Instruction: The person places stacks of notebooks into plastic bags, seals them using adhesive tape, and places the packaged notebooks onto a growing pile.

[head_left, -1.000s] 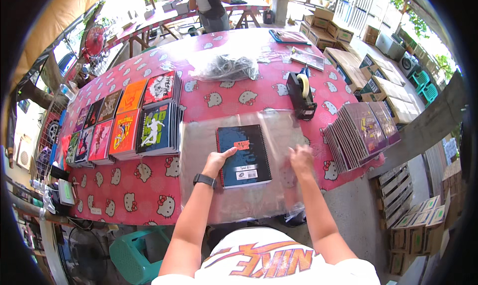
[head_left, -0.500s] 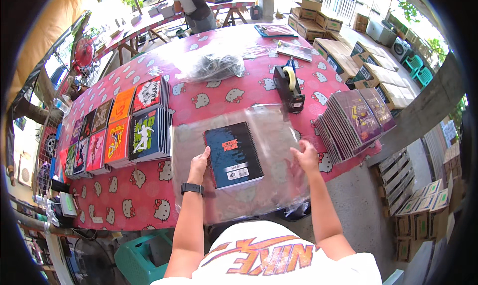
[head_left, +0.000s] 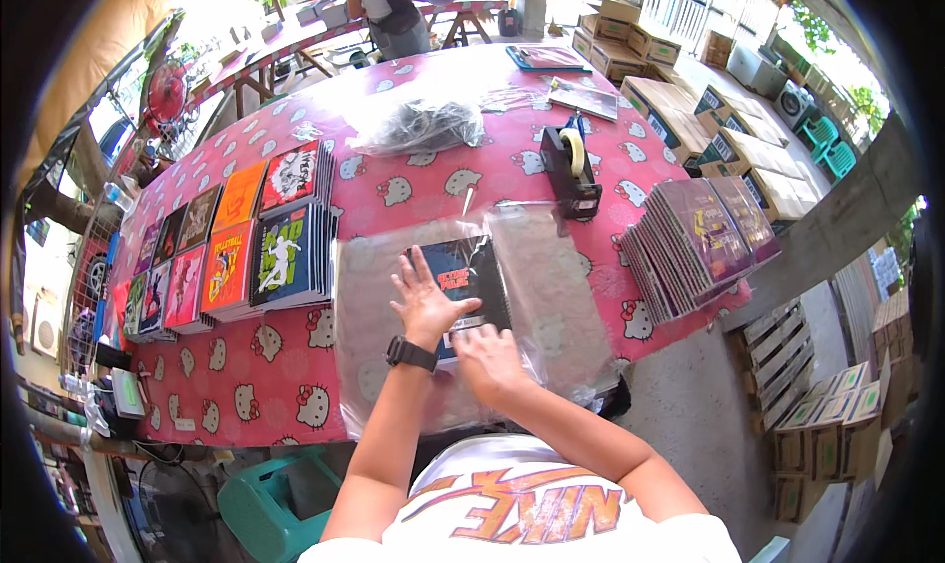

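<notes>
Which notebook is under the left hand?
The blue and black notebook amid clear plastic; the left hand spreads over it, while the stacks at left and purple notebooks at right lie untouched.

Left hand [head_left: 426, 305] now across the notebook [head_left: 484, 270] rather than at its edge, right hand [head_left: 489, 359] now near its bottom

Landmark: notebook [head_left: 482, 268], on plastic sheet [head_left: 369, 317], on bench [head_left: 226, 396]. Left hand [head_left: 428, 305] on notebook, right hand [head_left: 492, 362] over its near end. Left of notebook: notebook rows [head_left: 232, 265]. Right: notebook stacks [head_left: 699, 233]. Behind: plastic bundle [head_left: 418, 130]. Behind-right: tape dispenser [head_left: 554, 159]. Right of notebook, off bench: pallet [head_left: 785, 361]. Far behind-right: cartons [head_left: 664, 115] on floor. Front-left of notebook, off bench: stool [head_left: 261, 499].
</notes>
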`<state>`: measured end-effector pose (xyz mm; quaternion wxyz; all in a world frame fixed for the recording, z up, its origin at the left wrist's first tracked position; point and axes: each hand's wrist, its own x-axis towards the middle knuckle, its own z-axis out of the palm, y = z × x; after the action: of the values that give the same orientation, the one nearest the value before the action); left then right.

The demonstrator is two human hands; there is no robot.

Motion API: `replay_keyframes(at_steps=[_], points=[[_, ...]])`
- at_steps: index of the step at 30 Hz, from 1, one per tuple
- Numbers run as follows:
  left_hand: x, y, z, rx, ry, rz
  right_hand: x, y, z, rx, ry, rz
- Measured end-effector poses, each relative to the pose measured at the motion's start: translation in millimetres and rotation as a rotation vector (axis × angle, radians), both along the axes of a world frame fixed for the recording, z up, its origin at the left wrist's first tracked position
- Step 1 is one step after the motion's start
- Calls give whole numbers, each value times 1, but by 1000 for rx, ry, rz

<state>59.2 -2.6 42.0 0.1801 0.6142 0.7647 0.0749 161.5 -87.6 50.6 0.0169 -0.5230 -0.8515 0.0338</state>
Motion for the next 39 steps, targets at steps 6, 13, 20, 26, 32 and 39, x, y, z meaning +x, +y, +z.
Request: replay_keyframes(at_steps=[6, 13, 20, 26, 32, 39], points=[[-39, -14, -57, 154, -506, 141, 15, -45, 6, -463, 227, 202], [-59, -17, -75, 219, -568, 175, 19, 95, 4, -232, 1057, -99], [-52, -15, -67, 207, -626, 113, 56, 290, -84, 72, 743, -189], [-59, -19, -76, 237, -590, 133, 52, 275, -63, 132, 1136, -493], [-62, -15, -71, 157, -670, 143, 49, 102, -100, -399, 856, -440], [-62, -11, -61, 200, -808, 85, 34, 68, -74, -216, 898, -620]])
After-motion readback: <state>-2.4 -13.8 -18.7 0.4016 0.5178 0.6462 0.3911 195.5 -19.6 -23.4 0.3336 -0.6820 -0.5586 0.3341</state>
